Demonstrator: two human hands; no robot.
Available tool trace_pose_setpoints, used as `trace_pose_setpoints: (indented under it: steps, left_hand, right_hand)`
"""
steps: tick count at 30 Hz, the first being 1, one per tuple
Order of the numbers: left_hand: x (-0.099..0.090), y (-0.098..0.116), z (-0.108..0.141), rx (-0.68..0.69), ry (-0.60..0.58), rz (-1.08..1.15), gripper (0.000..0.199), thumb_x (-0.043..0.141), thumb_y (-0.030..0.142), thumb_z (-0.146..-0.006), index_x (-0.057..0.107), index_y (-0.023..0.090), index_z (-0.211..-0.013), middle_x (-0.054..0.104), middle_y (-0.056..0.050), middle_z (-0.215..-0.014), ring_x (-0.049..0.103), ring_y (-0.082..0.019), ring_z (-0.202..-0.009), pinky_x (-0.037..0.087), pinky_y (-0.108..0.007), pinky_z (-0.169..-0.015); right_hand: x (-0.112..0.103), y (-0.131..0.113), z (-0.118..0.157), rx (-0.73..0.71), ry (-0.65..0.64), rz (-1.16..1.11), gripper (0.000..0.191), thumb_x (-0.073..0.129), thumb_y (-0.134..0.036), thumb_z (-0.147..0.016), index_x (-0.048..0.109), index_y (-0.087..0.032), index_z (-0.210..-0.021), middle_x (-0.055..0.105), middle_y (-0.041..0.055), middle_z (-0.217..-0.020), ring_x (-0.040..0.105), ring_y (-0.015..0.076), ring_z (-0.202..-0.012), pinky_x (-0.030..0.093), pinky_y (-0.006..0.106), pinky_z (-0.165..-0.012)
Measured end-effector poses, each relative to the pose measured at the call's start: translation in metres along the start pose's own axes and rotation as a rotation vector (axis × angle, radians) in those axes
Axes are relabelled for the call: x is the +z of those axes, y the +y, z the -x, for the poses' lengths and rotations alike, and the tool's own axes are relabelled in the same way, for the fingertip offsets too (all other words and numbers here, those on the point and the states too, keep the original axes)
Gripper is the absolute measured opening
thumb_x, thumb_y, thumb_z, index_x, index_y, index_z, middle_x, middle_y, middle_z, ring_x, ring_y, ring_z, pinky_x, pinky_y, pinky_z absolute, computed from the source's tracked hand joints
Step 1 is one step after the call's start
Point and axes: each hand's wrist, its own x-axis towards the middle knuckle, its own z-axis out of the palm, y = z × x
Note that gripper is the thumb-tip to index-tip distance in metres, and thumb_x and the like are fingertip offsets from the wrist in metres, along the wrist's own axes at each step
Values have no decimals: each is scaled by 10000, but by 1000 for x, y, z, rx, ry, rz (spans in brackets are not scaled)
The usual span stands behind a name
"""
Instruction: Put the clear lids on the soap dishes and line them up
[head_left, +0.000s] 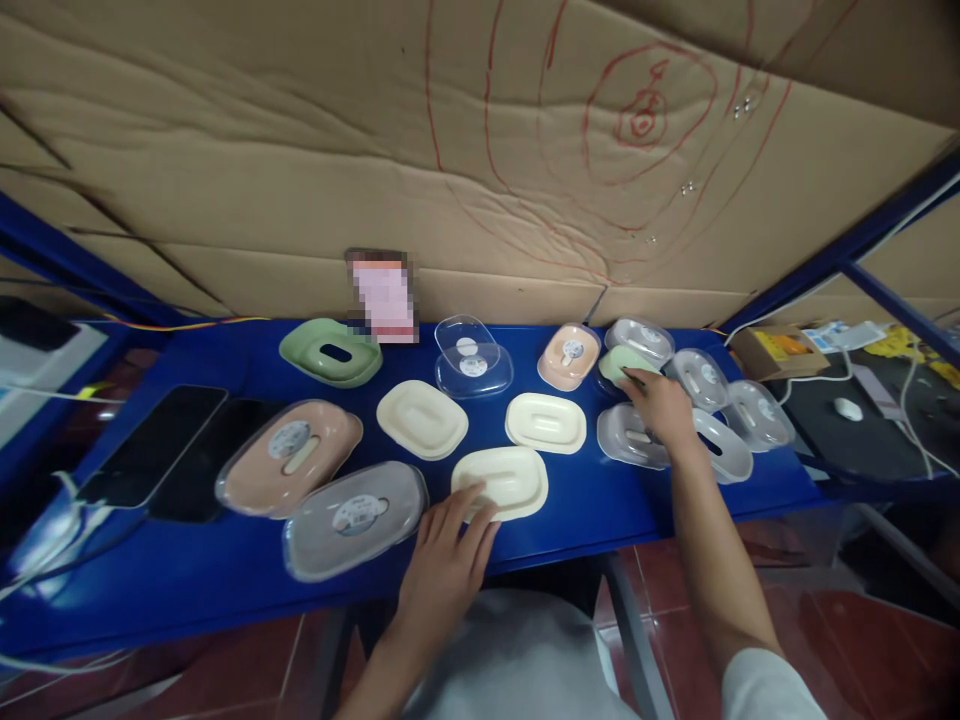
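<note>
My left hand [450,545] rests with its fingers spread on the near rim of a cream oval plastic tray [517,480], which has a raised middle. Two more cream trays, one to the left [421,420] and one to the right [546,423], lie just behind it. At the right of the table, my right hand [664,405] has its fingers closed on a small light green plastic piece [626,360]; the fingertips are partly hidden. Around that hand stand several greyish boxes with clear lids, among them one box [630,435] under the wrist, and a grey piece with a slot [727,450].
A pink lidded box [570,355], clear lids [474,370] and a green slotted piece [330,352] line the back. Large pink [289,460] and grey [356,520] lidded boxes are at left, beside a tablet [154,445]. A cardboard wall [300,150] rises behind the blue table [585,500].
</note>
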Motion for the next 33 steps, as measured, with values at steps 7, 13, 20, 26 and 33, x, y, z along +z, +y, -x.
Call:
trace_pose_setpoints:
  steps: [7,13,20,26,33]
  left_hand:
    - [-2,1,9,2,59,45,315,674,178,-1023,650,222,-1334,655,-157,-1406,683,-285,-1226,583,-432,-1003]
    - [-9,-4,8,33,-25,14,516,702,185,-1006,567,238,-1501,471,-183,-1639,474,-374,-1527,543,-529,-1150]
    - [-12,-2,11,22,-52,71,579,678,194,-1021,499,234,-1570,477,-179,-1648,395,-369,-1591,537,-543,-1176]
    - [-6,4,22,-97,-20,123,688,672,238,-1030,382,299,-1650,343,-188,-1720,459,-372,-1551,558,-542,-1151]
    - [-8,-3,23,-34,-124,62,640,633,214,-1038,423,252,-1642,361,-160,-1736,320,-397,-1622,530,-563,-1177]
  right_hand:
    - [-9,-81,98,-732,115,-233,347,544,-162,-1085,695,-244,-1387,776,78,-1313,690,237,-1218,474,434,-1064]
    - [10,-130,171,-848,-46,-308,323,529,-229,-1119,672,-218,-1408,753,64,-1354,637,204,-1278,434,408,-1141]
    - [4,-128,173,-892,-72,-337,394,492,-133,-1103,630,-199,-1466,739,67,-1380,616,208,-1284,410,397,-1131]
    - [-7,-129,166,-782,-122,-530,413,493,-147,-1109,623,-306,-1467,782,7,-1272,625,203,-1332,228,533,-1292]
    - [12,-142,190,-860,-123,-416,439,460,-157,-1117,582,-254,-1527,704,49,-1451,600,191,-1366,417,418,-1192]
